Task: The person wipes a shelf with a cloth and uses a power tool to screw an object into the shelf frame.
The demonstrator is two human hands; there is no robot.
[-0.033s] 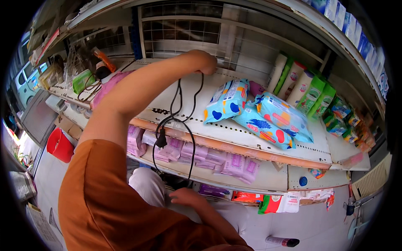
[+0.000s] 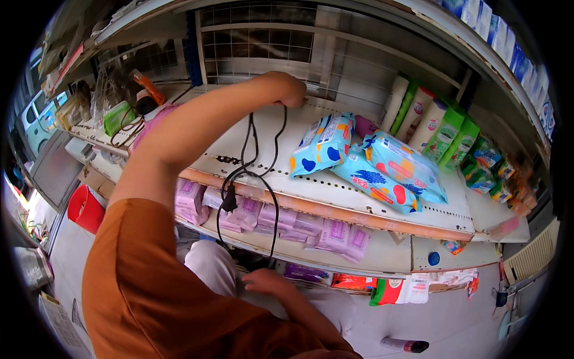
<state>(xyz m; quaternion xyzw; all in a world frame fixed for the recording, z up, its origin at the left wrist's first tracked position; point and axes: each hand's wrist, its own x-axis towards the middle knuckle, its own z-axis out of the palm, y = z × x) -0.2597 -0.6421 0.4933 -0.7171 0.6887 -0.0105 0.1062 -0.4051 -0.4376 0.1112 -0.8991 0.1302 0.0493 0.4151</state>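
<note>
A black power cord [image 2: 274, 197] hangs in loops in front of the upper shelf, its plug [image 2: 229, 198] dangling near the shelf's front edge. My left hand [image 2: 289, 90], raised over the back of the shelf, is closed on the cord; its fingertips are turned away from view. The lower loop drops past the shelf below, toward my knees. Low down by my lap, my right hand [image 2: 264, 281] lies with its fingers extended, holding nothing that I can see. Blue packs of wet wipes [image 2: 388, 164] lie to the right of the cord on the white perforated shelf [image 2: 263, 143].
Lilac packs [image 2: 287, 219] line the lower shelf. Green and white packages [image 2: 445, 128] stand at the back right. At the left are a green pack [image 2: 119, 117] and a red bucket [image 2: 85, 209]. A bottle [image 2: 405, 345] lies on the floor.
My left arm and the hanging cord have shifted very slightly to the left. My right hand stays in place.
</note>
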